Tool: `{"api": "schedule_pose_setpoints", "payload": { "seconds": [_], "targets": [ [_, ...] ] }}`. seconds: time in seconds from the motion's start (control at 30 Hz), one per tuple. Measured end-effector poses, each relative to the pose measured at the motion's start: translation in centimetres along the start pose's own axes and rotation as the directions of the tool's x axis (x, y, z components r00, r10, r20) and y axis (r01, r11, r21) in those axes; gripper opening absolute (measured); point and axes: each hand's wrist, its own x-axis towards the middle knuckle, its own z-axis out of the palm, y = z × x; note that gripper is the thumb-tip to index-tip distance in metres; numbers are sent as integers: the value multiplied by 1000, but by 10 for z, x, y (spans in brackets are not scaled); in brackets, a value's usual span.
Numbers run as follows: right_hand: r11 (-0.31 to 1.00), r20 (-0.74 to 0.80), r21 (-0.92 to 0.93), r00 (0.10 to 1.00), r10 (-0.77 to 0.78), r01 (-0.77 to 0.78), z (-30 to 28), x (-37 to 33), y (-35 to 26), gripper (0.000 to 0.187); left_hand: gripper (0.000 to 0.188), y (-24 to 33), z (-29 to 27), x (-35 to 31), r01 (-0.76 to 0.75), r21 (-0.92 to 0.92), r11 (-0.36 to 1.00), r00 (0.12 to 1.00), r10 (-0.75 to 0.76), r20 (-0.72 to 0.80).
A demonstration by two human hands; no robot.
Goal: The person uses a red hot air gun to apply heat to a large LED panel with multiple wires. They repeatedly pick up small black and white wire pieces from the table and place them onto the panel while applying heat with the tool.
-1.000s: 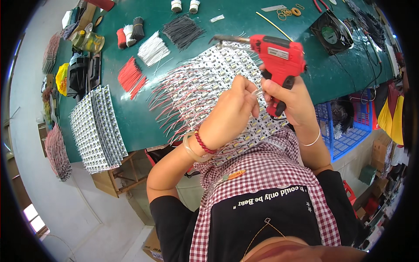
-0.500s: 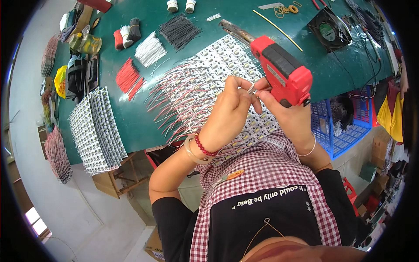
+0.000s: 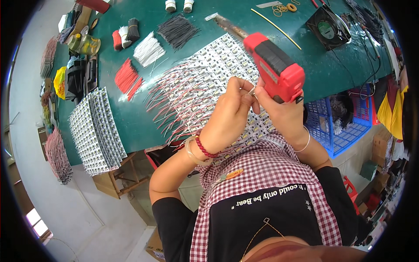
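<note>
My right hand is closed around a red and black soldering gun, its long, darkened metal tip pointing away and to the left. That tip appears right over or beside a small white piece on the table. My left hand has thumb and fingers pinched together close to the right thumb. A thin, pale strand shows at the left fingertips, too small to name. Beneath both hands lie white circuit board sheets with rows of small parts. Red and white wires stick out along their left side.
Cut wires lie in piles: red, white and black. More board sheets hang over the table's left edge. A black fan stands at the far right, above a blue crate. A thin yellow stick lies behind the gun.
The soldering gun has shifted left and slightly away with my right hand, bringing its tip to the small white piece. My left hand stays nearly in place.
</note>
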Motion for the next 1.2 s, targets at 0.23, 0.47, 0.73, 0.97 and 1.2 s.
{"api": "schedule_pose_setpoints", "payload": {
  "seconds": [0.23,0.47,0.73,0.97,1.2],
  "targets": [
    [996,-70,51,996,-63,67,-9,10,-2,24,12,-4,-11,2,223,-435,872,970,-156,185],
    [941,75,320,993,94,-113,-15,24,-5,26,11,0,-10,3,236,-414,879,970,-189,151],
    [867,263,393,941,215,-308,-15,25,3,34,10,-8,-2,2,129,-313,941,990,-106,92],
    [939,143,302,982,123,-162,-14,22,2,27,7,-11,-2,7,69,-29,997,994,-72,-79],
    [992,95,-110,992,79,-68,-10,15,-4,22,7,-4,-1,6,80,83,993,995,-74,-70]
  ]
}}
